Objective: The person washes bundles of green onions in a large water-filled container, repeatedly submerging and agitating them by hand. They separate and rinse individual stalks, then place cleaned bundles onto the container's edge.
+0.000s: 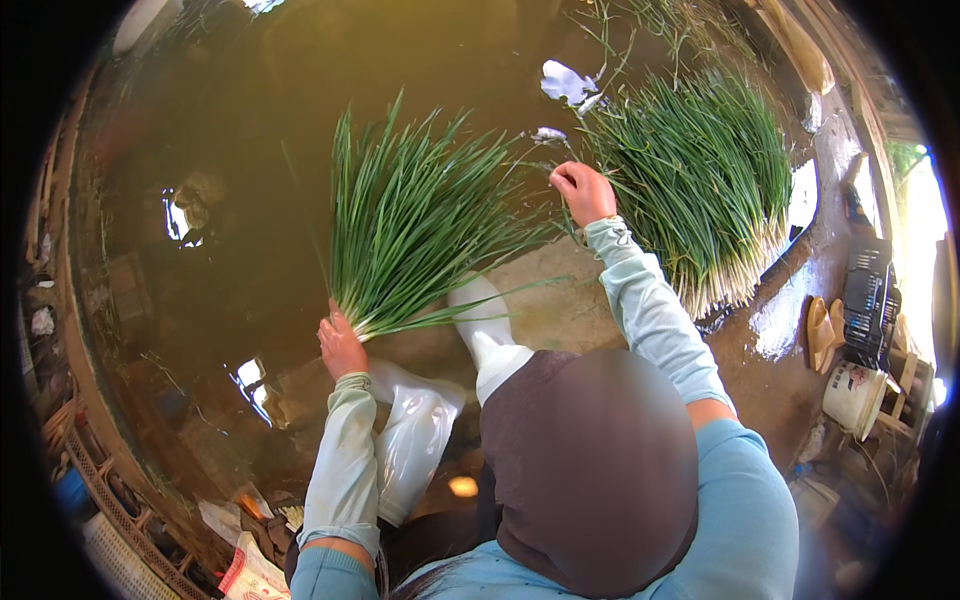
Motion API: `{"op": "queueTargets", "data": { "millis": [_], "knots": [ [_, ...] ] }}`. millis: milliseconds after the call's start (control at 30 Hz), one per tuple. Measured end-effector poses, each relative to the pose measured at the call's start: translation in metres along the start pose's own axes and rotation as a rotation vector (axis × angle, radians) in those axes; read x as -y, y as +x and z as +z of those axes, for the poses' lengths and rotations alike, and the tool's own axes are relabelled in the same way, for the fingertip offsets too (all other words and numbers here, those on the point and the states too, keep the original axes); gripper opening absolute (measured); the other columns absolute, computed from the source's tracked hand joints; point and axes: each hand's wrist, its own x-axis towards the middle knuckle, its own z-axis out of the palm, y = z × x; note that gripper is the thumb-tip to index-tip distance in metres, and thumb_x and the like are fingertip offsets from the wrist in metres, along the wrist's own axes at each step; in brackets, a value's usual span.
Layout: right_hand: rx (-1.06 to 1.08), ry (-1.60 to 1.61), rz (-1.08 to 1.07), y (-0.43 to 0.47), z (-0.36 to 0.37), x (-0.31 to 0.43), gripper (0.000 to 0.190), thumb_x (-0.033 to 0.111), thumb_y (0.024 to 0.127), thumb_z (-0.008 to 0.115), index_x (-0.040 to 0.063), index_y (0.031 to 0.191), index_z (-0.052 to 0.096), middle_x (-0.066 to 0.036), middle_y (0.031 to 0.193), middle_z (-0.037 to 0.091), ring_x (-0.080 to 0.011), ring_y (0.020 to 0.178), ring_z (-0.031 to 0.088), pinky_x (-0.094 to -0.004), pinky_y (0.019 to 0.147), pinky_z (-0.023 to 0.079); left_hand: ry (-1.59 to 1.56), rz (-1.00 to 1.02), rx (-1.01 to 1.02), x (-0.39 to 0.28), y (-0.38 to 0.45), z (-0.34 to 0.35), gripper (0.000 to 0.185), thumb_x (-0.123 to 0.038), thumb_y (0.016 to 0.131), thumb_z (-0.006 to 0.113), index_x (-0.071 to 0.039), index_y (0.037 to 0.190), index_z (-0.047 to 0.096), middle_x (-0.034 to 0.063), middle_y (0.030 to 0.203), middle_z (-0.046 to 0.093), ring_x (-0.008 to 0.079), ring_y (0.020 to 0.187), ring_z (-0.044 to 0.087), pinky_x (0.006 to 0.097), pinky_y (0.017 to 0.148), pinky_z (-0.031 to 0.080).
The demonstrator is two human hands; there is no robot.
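Note:
My left hand [343, 345] grips a bunch of long green scallion-like plants [420, 225] by its pale root end, the leaves fanning out over brown water [247, 112]. My right hand [585, 193] is raised to the right of the leaf tips, its fingers curled together near a few thin, loose leaves; whether it pinches one cannot be told. Beside the right forearm lies a large pile of the same plants [690, 180], white root ends towards me. White boots [420, 431] stand below the held bunch, by the water.
Loose stems [675, 30] and white scraps [566, 82] lie at the upper right. A rim [90, 390] borders the water at left, with plastic crates [127, 555] beyond. At right are tan sandals [823, 334], a black crate [866, 300] and a white bucket [853, 397].

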Motion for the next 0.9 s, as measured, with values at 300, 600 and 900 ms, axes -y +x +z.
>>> {"op": "queueTargets", "data": {
  "millis": [300,600,900],
  "knots": [
    [-0.108,-0.169,-0.328,-0.035,0.014,0.024,0.011,0.015,0.085,0.059,0.007,0.092,0.062,-0.010,0.099,0.063,-0.0302,0.083,0.062,-0.0396,0.072,0.051,0.016,0.025,-0.033,0.003,0.000,0.004,0.056,-0.006,0.090,0.048,-0.007,0.145,0.034,0.0150,0.110,0.053,0.0297,0.106,0.055,0.0361,0.093,0.047],
    [0.264,-0.946,-0.342,-0.030,0.025,-0.006,0.023,0.019,0.086,0.052,0.010,0.100,0.068,-0.008,0.117,0.063,-0.0260,0.118,0.052,-0.0478,0.101,0.036,0.140,0.150,-0.154,0.031,0.013,0.002,0.050,-0.007,0.090,0.049,-0.003,0.140,0.041,0.0114,0.098,0.054,0.0258,0.096,0.056,0.0328,0.084,0.050],
    [-0.032,-0.414,-0.282,-0.001,-0.059,0.073,0.009,0.010,0.080,0.054,0.009,0.079,0.063,-0.015,0.080,0.064,-0.0338,0.073,0.064,-0.0474,0.063,0.051,0.569,0.426,-0.231,0.117,0.091,-0.222,0.043,-0.010,0.084,0.054,0.000,0.126,0.053,0.0075,0.092,0.055,0.0224,0.090,0.056,0.0334,0.075,0.050]
  ]
}}
